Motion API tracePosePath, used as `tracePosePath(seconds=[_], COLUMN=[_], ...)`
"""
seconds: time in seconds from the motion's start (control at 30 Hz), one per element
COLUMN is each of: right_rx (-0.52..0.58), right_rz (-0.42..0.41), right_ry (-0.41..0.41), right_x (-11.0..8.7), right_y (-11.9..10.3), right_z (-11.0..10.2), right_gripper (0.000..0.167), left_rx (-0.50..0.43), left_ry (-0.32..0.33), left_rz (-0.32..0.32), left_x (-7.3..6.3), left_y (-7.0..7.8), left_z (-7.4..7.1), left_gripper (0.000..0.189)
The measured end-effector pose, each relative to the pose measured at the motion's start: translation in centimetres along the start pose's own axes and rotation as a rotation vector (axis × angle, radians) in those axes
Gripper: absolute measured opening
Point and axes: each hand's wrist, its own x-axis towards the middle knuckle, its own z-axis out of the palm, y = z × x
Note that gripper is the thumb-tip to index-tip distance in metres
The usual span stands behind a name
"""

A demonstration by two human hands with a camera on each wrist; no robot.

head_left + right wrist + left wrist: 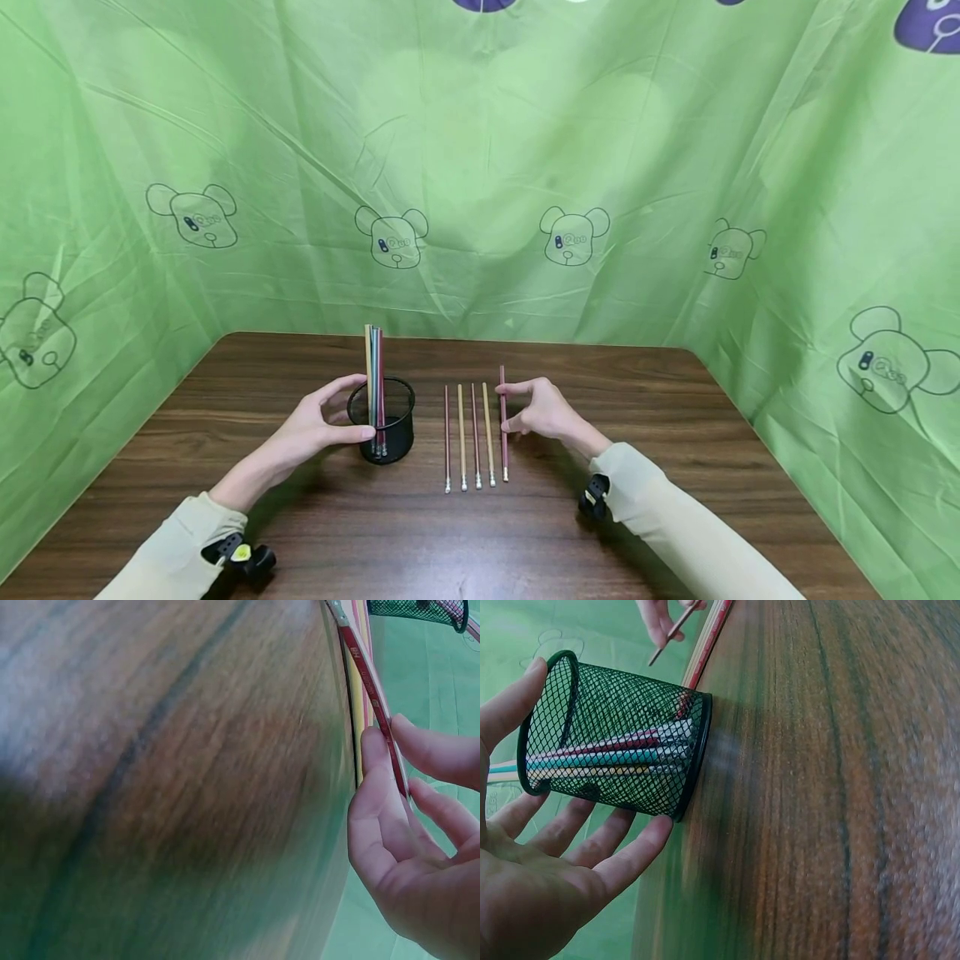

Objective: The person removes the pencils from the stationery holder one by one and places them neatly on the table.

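Observation:
A black mesh pencil cup [396,440] stands upright on the table, with several pencils [372,354] leaning inside it, eraser ends down. My left hand [306,427] holds this cup from its left side, thumb at the rim and fingers around the wall, as the left wrist view also shows. To the right, my right hand [546,410] pinches a dark red pencil [373,684] between thumb and fingers. That pencil's silver eraser end points toward me. Beside it lies a row of red and yellow pencils [461,433], roughly parallel, between the cup and my right hand.
The brown wooden table [480,542] has its far edge against a green curtain [480,150] printed with bear heads, which also hangs along both sides. A small dark camera is strapped at each wrist, over pale sleeves [667,508].

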Motion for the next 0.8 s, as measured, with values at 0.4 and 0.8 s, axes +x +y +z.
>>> tracePosePath(seconds=[0.4, 0.8], right_rx=[0.016, 0.010], right_rz=[0.037, 0.050], right_ry=[-0.047, -0.076], right_x=[0.32, 0.66], right_y=[0.16, 0.18], right_z=[0.28, 0.19], right_gripper=[0.062, 0.062], left_rx=[0.000, 0.005], left_ry=[-0.005, -0.004], left_rz=[0.002, -0.011], left_x=[0.01, -0.02], left_y=[-0.14, 0.01], left_z=[-0.09, -0.08], left_gripper=[0.081, 0.083])
